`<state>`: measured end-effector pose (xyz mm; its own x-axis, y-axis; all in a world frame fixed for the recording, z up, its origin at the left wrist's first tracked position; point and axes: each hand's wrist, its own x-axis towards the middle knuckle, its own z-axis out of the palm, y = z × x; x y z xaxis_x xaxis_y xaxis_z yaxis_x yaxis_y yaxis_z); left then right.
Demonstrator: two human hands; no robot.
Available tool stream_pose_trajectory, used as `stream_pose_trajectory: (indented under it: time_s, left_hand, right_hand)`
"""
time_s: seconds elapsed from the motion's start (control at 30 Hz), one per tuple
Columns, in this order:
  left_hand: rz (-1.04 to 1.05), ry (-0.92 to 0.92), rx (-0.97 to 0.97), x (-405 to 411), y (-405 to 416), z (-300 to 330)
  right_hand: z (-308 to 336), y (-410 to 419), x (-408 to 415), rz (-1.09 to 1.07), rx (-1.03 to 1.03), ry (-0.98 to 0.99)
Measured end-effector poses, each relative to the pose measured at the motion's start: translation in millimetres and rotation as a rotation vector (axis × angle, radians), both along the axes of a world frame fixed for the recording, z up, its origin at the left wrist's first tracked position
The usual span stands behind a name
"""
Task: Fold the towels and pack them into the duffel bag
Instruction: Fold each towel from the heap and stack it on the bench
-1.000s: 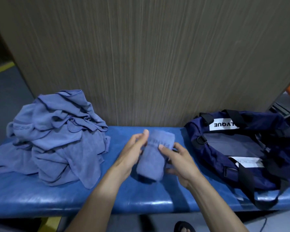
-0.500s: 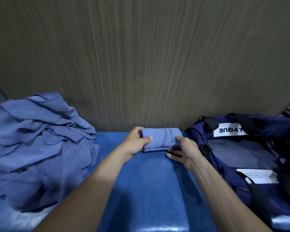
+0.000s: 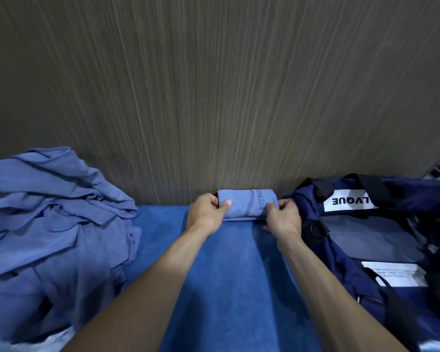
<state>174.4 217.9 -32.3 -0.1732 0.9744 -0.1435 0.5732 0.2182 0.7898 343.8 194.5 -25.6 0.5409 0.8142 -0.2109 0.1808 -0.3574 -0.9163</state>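
Towel (image 3: 244, 205), folded into a small blue-grey bundle, sits centre frame at the back edge of the blue bench (image 3: 229, 275), touching the wood-grain wall (image 3: 214, 85). Left hand (image 3: 205, 214) grips its left end, thumb on top, fingers curled behind. Right hand (image 3: 283, 216) pinches its right end, thumb over the printed band. Both arms reach in from the bottom of the frame. Duffel bag (image 3: 366, 237), navy, lies open at right, just beside the bundle, white label with upside-down lettering facing up, black straps over the rim. Pile of unfolded towels (image 3: 51, 224) fills the left side, well apart from the hands.
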Motion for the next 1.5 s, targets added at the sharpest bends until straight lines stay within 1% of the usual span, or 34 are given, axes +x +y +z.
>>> stream_pose_trajectory:
  time_s: [0.3, 0.37, 0.4, 0.43, 0.47, 0.53, 0.57, 0.6, 0.67, 0.7, 0.8, 0.93, 1.0, 1.07, 1.1, 1.13, 1.17, 1.2, 1.23, 1.3, 1.33, 1.37, 1.4, 1.5]
  left_hand:
    - [0.027, -0.055, -0.029, 10, -2, 7]
    - [-0.005, 0.038, -0.039, 11, -3, 9]
    - [-0.023, 0.141, -0.014, 12, -3, 9]
    - [-0.045, 0.249, 0.053, 14, -5, 9]
    - [-0.09, 0.353, 0.161, 16, -7, 11]
    - [-0.285, 0.5, 0.446, 23, -9, 13]
    - [-0.404, 0.562, 0.543, 26, -7, 13]
    - [-0.512, 0.613, 0.592, 30, -4, 11]
    - [-0.653, 0.706, 0.595, 31, 0, 1]
    - [-0.684, 0.734, 0.58, 30, 0, -6]
    - [-0.674, 0.701, 0.597, 23, -2, -24]
    - [-0.687, 0.735, 0.554, 22, -7, -30]
    - [-0.699, 0.728, 0.594, 21, -7, -28]
    - [-0.721, 0.752, 0.68, 19, -5, -27]
    - [-0.683, 0.732, 0.75, 17, -4, -28]
    - [-0.612, 0.672, 0.8, 15, -3, -28]
    - [-0.513, 0.596, 0.802, 13, -5, -25]
    - [-0.38, 0.492, 0.758, 11, -7, -19]
    - [-0.237, 0.374, 0.652, 10, -9, -14]
    - [0.008, 0.115, 0.317, 8, -4, -3]
    - [0.063, -0.007, 0.131, 8, -1, 0]
    - [0.074, -0.094, 0.009, 9, 2, 1]
    - [0.073, -0.143, -0.04, 11, 5, 1]
    - [0.118, -0.217, -0.055, 14, 5, -1]
  right_hand:
    - [8, -1, 8, 0.023, -0.049, -0.197]
    - [9, -1, 11, 0.037, -0.063, -0.231]
    - [8, 0, 12, 0.047, -0.07, -0.25]
    - [9, 0, 12, 0.058, -0.075, -0.27]
    - [9, 0, 12, 0.069, -0.073, -0.289]
    - [9, -2, 11, 0.096, -0.062, -0.332]
    - [9, -3, 10, 0.109, -0.062, -0.352]
    - [9, -5, 10, 0.118, -0.064, -0.364]
    - [8, -7, 9, 0.125, -0.066, -0.372]
    - [7, -8, 9, 0.125, -0.066, -0.372]
    - [4, -10, 7, 0.133, -0.04, -0.375]
    - [5, -11, 5, 0.114, -0.01, -0.347]
    - [6, -8, 5, 0.104, -0.023, -0.321]
    - [7, -1, 4, 0.085, -0.033, -0.299]
    - [8, 2, 4, 0.073, -0.037, -0.29]
    - [9, 5, 4, 0.063, -0.041, -0.287]
    - [9, 7, 3, 0.056, -0.044, -0.289]
    - [9, 8, 3, 0.05, -0.047, -0.293]
    - [9, 8, 3, 0.049, -0.051, -0.297]
    - [7, 6, 2, 0.055, -0.049, -0.304]
    - [6, 5, 2, 0.058, -0.047, -0.309]
    - [6, 4, 2, 0.059, -0.048, -0.313]
    - [6, 4, 3, 0.06, -0.05, -0.317]
    - [6, 4, 3, 0.069, -0.051, -0.328]
